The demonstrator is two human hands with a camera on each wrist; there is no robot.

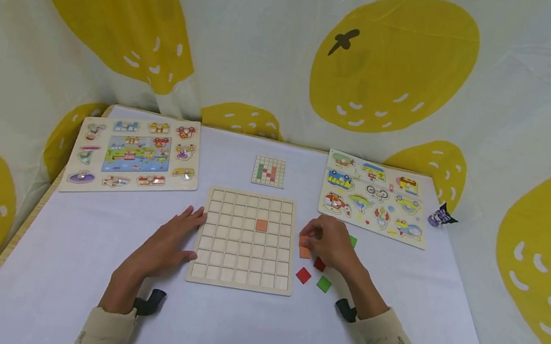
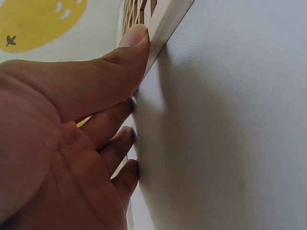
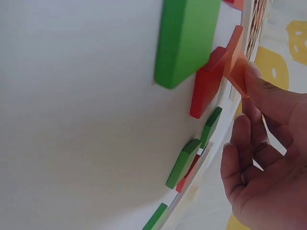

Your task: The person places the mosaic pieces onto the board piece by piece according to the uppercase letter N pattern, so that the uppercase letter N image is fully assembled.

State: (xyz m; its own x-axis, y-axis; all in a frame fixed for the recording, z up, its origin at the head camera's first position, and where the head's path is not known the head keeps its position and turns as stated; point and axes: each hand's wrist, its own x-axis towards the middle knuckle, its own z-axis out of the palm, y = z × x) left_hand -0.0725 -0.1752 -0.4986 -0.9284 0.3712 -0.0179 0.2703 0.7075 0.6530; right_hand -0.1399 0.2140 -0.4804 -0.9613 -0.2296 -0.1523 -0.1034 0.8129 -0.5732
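A square wooden grid board [image 1: 239, 285] lies flat, with one orange tile [image 1: 261, 225] in a cell right of centre. My left hand [image 1: 166, 245] rests at the board's left edge, its fingers extended and the thumb [image 2: 136, 40] touching the side of the frame. Right of the board, my right hand [image 1: 331, 242] pinches an orange square tile [image 3: 237, 79] between thumb and fingers, tilted up. Another orange tile [image 1: 305, 253] lies just below it. Around this hand are a bright red tile [image 1: 303, 275], a dark red tile [image 1: 319, 264] and green tiles [image 1: 324, 284], some partly hidden by the hand.
Behind the board lies a small pattern card [image 1: 269, 172] with green and red squares. Picture puzzle boards stand at the back left [image 1: 182, 183] and back right [image 1: 326, 199]. A small purple figure [image 1: 439, 217] is near the right table edge. A fruit-print curtain [image 1: 262, 36] hangs behind.
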